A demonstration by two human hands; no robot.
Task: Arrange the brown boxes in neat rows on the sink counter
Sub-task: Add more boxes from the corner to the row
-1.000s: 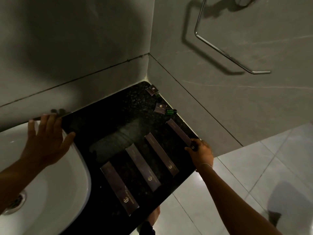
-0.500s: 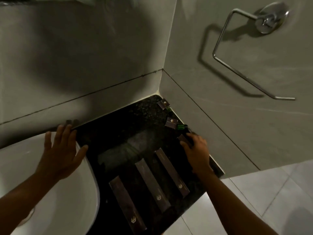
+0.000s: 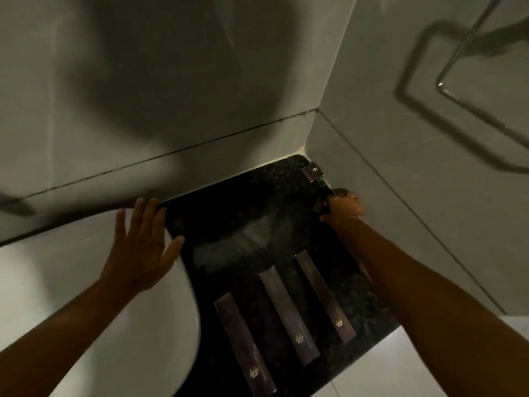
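Three long brown boxes lie side by side, evenly spaced, on the black sink counter (image 3: 243,213): the left box (image 3: 243,342), the middle box (image 3: 287,316) and the right box (image 3: 323,296). My right forearm covers the counter strip beside them. My right hand (image 3: 343,209) is at the wall on the right, fingers closed on a small brown box (image 3: 318,207). A second small brown box (image 3: 312,171) rests in the far corner, with a dark item just below it. My left hand (image 3: 140,247) lies flat with fingers spread on the basin's rim.
The white basin (image 3: 86,282) fills the left side. Grey tiled walls close off the counter at the back and on the right. A metal towel ring (image 3: 458,53) hangs on the right wall. Pale floor tiles (image 3: 400,368) show beyond the counter's front edge.
My right hand has moved from the end of the rightmost long box up along the wall to the small box and closed on it. The left hand stayed on the basin rim.
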